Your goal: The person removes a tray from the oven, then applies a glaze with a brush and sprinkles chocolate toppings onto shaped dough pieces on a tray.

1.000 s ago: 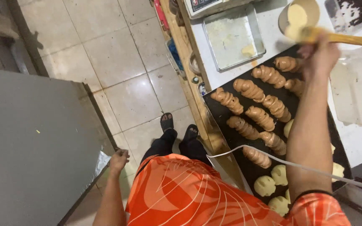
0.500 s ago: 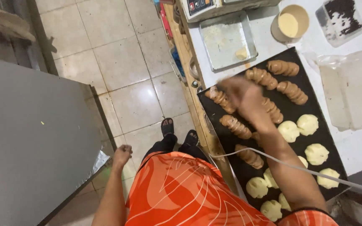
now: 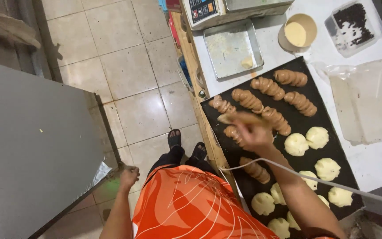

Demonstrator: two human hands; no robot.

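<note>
We see the baking tray [image 3: 319, 110] on the table [image 3: 323, 53], with twisted rolls [image 3: 268, 87] at its far half, round dough pieces [image 3: 308, 140] nearer us, and the cup [image 3: 298, 33] behind it.

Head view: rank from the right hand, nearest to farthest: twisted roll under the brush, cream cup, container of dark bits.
From the right hand, which holds a brush:
1. Twisted roll, at the brush tip on the black tray's near-left edge.
2. Cream cup, past the tray's far end.
3. Container of dark bits, far right corner of the counter.
</note>
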